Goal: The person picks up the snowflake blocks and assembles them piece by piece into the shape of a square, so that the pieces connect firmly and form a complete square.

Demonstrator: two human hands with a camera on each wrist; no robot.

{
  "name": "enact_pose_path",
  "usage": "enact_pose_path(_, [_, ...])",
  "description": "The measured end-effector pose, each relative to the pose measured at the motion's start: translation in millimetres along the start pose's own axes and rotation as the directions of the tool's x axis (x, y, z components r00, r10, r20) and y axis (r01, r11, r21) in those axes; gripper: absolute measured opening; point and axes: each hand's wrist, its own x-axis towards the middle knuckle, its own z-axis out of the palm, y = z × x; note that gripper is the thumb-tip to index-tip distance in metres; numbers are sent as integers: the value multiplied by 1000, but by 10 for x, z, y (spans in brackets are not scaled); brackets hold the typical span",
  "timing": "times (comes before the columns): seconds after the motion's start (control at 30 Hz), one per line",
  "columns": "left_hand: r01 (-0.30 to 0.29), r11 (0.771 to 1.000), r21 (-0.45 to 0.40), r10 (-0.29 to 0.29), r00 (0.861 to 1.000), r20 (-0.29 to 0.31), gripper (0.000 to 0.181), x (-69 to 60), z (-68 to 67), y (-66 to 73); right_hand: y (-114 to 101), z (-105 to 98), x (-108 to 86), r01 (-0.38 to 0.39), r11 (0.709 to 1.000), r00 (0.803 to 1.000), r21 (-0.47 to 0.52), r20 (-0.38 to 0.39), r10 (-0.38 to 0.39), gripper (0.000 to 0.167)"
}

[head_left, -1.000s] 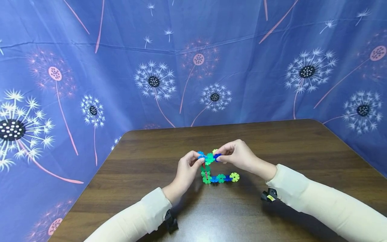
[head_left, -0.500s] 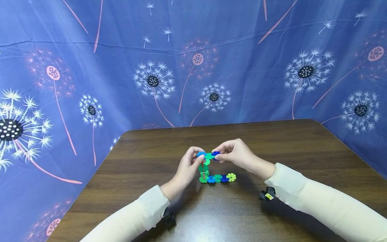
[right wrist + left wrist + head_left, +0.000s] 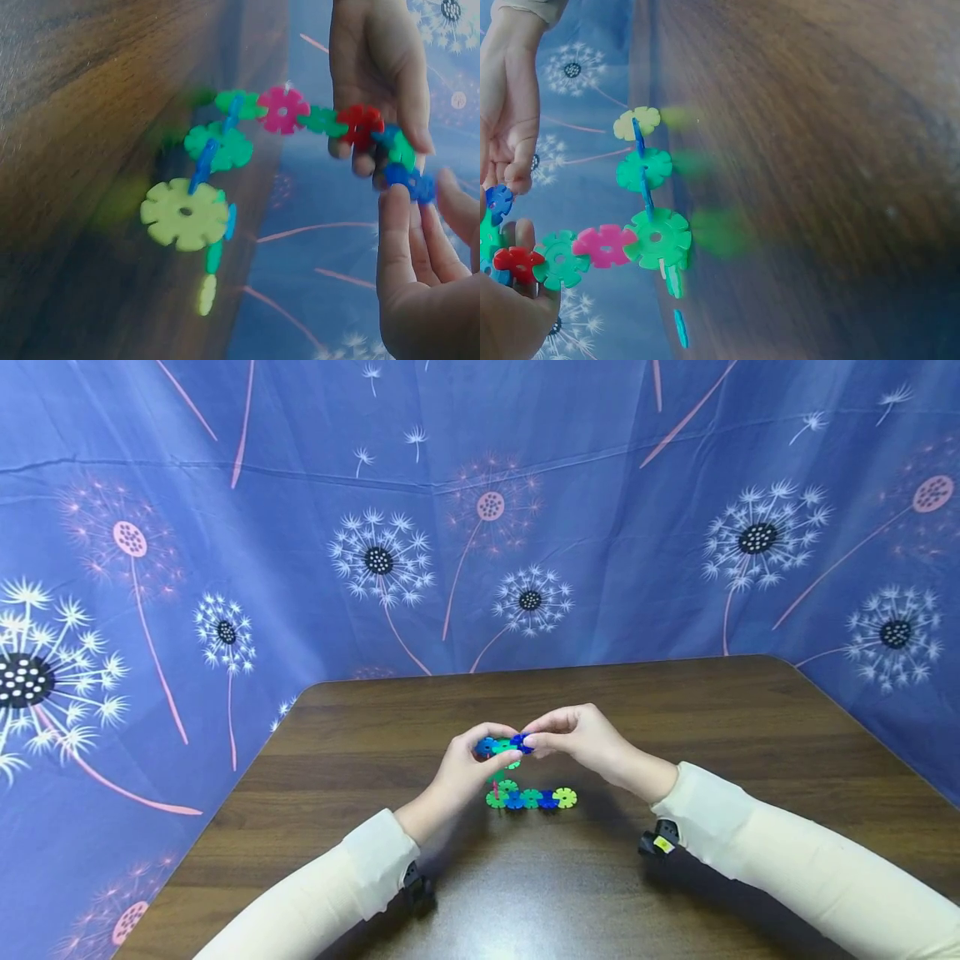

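Note:
A structure of interlocked, notched plastic flower discs stands on the table. Its lower row (image 3: pixel 531 798) of green and blue discs ends in a yellow disc (image 3: pixel 185 214). A column with a pink disc (image 3: pixel 604 246) and a red disc (image 3: pixel 360 125) rises to a short upper row of light blue, green and dark blue. My left hand (image 3: pixel 453 785) grips that upper row, thumb at the front and fingers behind. From the right, my right hand (image 3: pixel 588 747) pinches the dark blue disc (image 3: pixel 409 182) at its end. Fingers partly hide the upper joints.
The brown wooden table (image 3: pixel 660 877) extends around the structure. Behind it hangs a blue cloth (image 3: pixel 600 510) printed with dandelions. A second row of discs, with a green piece (image 3: pixel 214 257), lies behind the yellow disc in the right wrist view.
The structure has shifted slightly left with both hands. The hands have come closer together, and my left thumb now reaches farther right along the upper row, near the dark blue disc.

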Motion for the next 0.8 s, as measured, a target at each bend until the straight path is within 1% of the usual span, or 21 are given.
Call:
enact_pose_path(0.07, [3, 1000, 5, -3, 1000, -3, 26, 2, -13, -10, 40, -34, 39, -19, 1000, 1000, 8, -6, 19, 33])
enact_pose_path(0.1, [1, 1000, 0, -1, 1000, -4, 25, 13, -15, -59, 67, -51, 60, -25, 1000, 1000, -1, -6, 25, 34])
enact_pose_path(0.13, [6, 1000, -2, -6, 1000, -4, 25, 10, -17, -62, 93, -60, 80, -30, 1000, 1000, -7, -8, 30, 35])
enact_pose_path(0.2, [12, 1000, -3, -12, 1000, -6, 24, 5, -21, -64, 160, -61, 125, -40, 999, 999, -16, -2, 40, 32])
enact_pose_path(0.3, [10, 1000, -20, -10, 1000, -1, 22, -8, -19, -76, 296, -31, 185, -54, 997, 998, -46, 34, 56, 27])
enact_pose_path(0.37, [5, 1000, -28, -5, 1000, 2, 22, -15, -20, -84, 380, 18, 225, -63, 995, 996, -74, 63, 68, 23])
enact_pose_path(0.47, [2, 999, -32, -1, 1000, 9, 21, -26, -17, -86, 464, 102, 261, -71, 985, 991, -156, 99, 87, 19])
enact_pose_path(0.5, [4, 999, -35, -4, 1000, 12, 21, -30, -16, -82, 480, 129, 268, -61, 981, 990, -184, 115, 83, 18])
enact_pose_path(0.57, [9, 999, -41, -9, 1000, 15, 20, -36, -13, -72, 489, 183, 273, -68, 973, 986, -221, 135, 99, 16])
enact_pose_path(0.67, [22, 999, -46, -22, 1000, 18, 20, -47, -10, -57, 500, 265, 279, -65, 965, 981, -253, 161, 109, 15])
enact_pose_path(0.73, [21, 999, -38, -21, 1000, 11, 20, -50, -4, -51, 503, 317, 284, -72, 957, 981, -281, 153, 119, 15])
enact_pose_path(0.8, [15, 999, -31, -15, 1000, 1, 21, -49, 3, -52, 507, 365, 292, -66, 948, 984, -311, 135, 113, 16])
